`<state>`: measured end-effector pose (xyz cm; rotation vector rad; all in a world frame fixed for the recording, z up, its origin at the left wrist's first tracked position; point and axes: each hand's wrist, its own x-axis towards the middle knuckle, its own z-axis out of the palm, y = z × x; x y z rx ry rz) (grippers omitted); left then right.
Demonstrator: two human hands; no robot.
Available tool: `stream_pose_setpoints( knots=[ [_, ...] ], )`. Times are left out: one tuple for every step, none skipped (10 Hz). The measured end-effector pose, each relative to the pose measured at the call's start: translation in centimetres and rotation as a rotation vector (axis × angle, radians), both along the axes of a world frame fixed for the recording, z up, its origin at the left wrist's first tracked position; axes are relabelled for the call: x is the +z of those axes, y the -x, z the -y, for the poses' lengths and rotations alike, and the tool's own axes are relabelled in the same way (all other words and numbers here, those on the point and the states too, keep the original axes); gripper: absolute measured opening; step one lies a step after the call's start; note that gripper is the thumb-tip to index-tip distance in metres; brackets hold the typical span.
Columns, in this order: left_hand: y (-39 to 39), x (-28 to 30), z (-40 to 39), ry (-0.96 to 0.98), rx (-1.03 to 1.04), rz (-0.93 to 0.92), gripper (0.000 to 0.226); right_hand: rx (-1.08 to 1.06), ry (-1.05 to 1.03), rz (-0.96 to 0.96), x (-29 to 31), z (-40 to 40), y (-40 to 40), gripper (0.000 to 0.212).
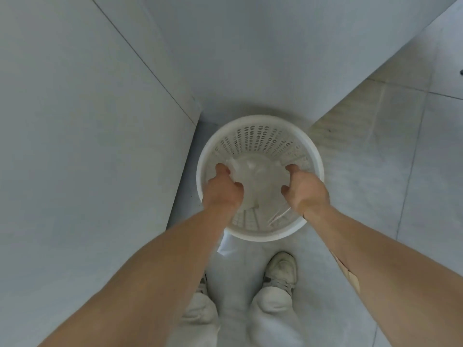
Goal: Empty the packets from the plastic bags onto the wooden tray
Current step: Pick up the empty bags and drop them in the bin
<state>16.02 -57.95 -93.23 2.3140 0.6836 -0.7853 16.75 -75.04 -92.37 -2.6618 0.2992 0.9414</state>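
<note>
hands — left (223,189), right (304,189) — curled, gripping clear plastic bag (260,181) (crumpled, axis unclear) inside white basket (260,121).

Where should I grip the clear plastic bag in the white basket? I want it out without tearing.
From above, take the plastic bag by its loose top edges at both sides, where the left hand and right hand reach; the perforated basket walls block side access.
</note>
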Motion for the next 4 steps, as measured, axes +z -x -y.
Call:
stream_pose_setpoints(
  knots=[
    [-0.1, -0.9, 0.0, 0.014, 0.008, -0.053, 0.043, 0.023, 0.013, -0.002, -1.1, -0.8, -0.2, 0.045],
    [-0.3, -0.4, 0.0, 0.026, 0.037, -0.117, 0.049, 0.064, 0.045, -0.030, -0.2, -1.1, -0.1, 0.039],
    [-1.1, 2.7, -0.3, 0.019, -0.010, -0.193, 0.052, 0.156, 0.110, -0.077, 3.3, -1.4, -0.6, 0.028],
    [-1.0, 5.5, -0.3, 0.011, -0.169, -0.234, 0.047, 0.262, 0.123, -0.133, 6.3, -1.7, -0.6, 0.028]
  ],
)
